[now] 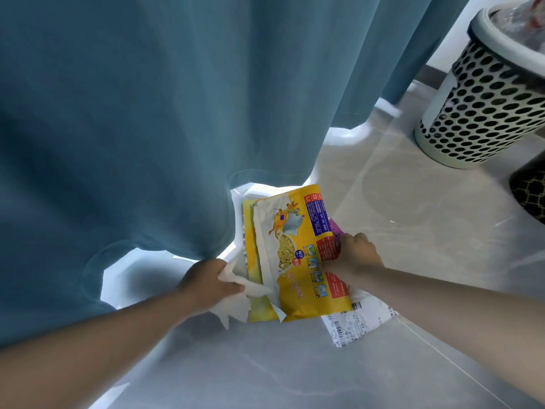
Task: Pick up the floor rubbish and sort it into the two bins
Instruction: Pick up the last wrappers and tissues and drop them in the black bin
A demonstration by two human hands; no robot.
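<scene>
A yellow snack wrapper (295, 255) with cartoon pictures lies on the grey floor at the foot of a blue curtain. My right hand (355, 255) grips its right edge, together with a bit of purple wrapper (334, 227). My left hand (209, 278) holds crumpled white tissue (236, 302) at the wrapper's left side. A white printed label (358, 323) with barcodes pokes out from under the wrapper near my right wrist. A white perforated bin (483, 107) with a clear liner stands at the upper right. A dark patterned bin (530, 190) shows at the right edge.
The blue curtain (147, 113) hangs over the left and centre, and its hem touches the floor beside my left hand. Glossy grey floor tiles (398, 187) stretch between the rubbish and the bins.
</scene>
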